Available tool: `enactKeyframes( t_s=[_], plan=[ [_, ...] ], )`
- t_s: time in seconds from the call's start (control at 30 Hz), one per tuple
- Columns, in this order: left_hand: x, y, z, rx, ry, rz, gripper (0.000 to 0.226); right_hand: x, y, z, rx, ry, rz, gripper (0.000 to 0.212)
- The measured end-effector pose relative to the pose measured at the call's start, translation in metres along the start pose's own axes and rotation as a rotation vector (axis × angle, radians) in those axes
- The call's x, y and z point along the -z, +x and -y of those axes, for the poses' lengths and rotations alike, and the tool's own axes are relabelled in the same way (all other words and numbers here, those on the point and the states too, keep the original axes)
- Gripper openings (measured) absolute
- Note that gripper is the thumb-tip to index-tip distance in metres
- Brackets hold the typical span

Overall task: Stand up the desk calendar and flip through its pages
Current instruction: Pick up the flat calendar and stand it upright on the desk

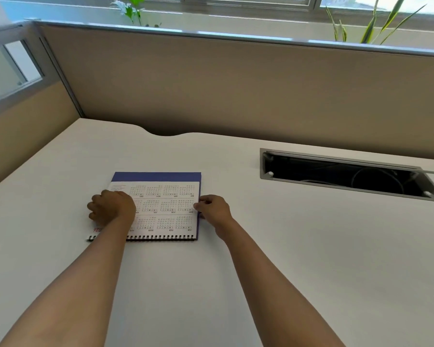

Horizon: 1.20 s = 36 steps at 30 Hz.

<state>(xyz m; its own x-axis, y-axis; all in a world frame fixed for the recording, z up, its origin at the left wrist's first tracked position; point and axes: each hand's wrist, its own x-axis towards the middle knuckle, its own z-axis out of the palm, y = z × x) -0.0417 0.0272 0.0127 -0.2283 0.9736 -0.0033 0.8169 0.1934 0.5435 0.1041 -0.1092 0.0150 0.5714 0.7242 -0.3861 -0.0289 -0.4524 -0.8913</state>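
The desk calendar (166,206) lies flat on the white desk (261,246). Its black spiral binding faces me and its blue backing shows along the far and right edges. The top page is a white year overview, printed upside down from where I look. My left hand (110,209) rests on the calendar's left side with fingers curled, covering that part of the page. My right hand (212,210) pinches the calendar's right edge between thumb and fingers.
A grey-framed cable slot (348,175) with dark cables inside is sunk into the desk at the right. A beige partition (236,91) stands along the far edge, with plants and a window behind it.
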Motion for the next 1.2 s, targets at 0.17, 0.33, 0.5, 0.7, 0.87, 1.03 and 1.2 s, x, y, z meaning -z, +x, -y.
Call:
enactKeyframes(
  t_s=[0.17, 0.33, 0.5, 0.7, 0.87, 1.03, 1.2],
  plan=[
    [0.008, 0.002, -0.013, 0.057, -0.075, 0.054, 0.034, 0.01, -0.001, 0.003, -0.048, 0.09, -0.009, 0.044],
    [0.018, 0.001, -0.03, 0.056, -0.191, 0.156, 0.032, 0.041, -0.003, 0.007, -0.05, 0.123, -0.066, 0.049],
    [0.032, -0.003, -0.067, 0.07, -0.295, 0.297, 0.03, 0.086, -0.01, 0.027, 0.002, 0.182, -0.1, 0.048],
    [0.052, -0.017, -0.102, -0.007, -0.538, 0.653, 0.026, 0.148, -0.029, 0.055, 0.034, 0.195, -0.244, 0.038],
    [0.069, -0.038, -0.127, -0.094, -0.593, 0.872, 0.016, 0.191, -0.042, 0.071, -0.011, 0.208, -0.362, 0.021],
    [0.074, -0.053, -0.143, -0.327, -0.62, 0.98, 0.03, 0.218, -0.06, 0.083, -0.108, 0.308, -0.349, 0.027],
    [0.068, -0.071, -0.152, -0.514, -0.697, 0.924, 0.041, 0.233, -0.075, 0.084, -0.101, 0.37, -0.343, 0.019]
  ],
)
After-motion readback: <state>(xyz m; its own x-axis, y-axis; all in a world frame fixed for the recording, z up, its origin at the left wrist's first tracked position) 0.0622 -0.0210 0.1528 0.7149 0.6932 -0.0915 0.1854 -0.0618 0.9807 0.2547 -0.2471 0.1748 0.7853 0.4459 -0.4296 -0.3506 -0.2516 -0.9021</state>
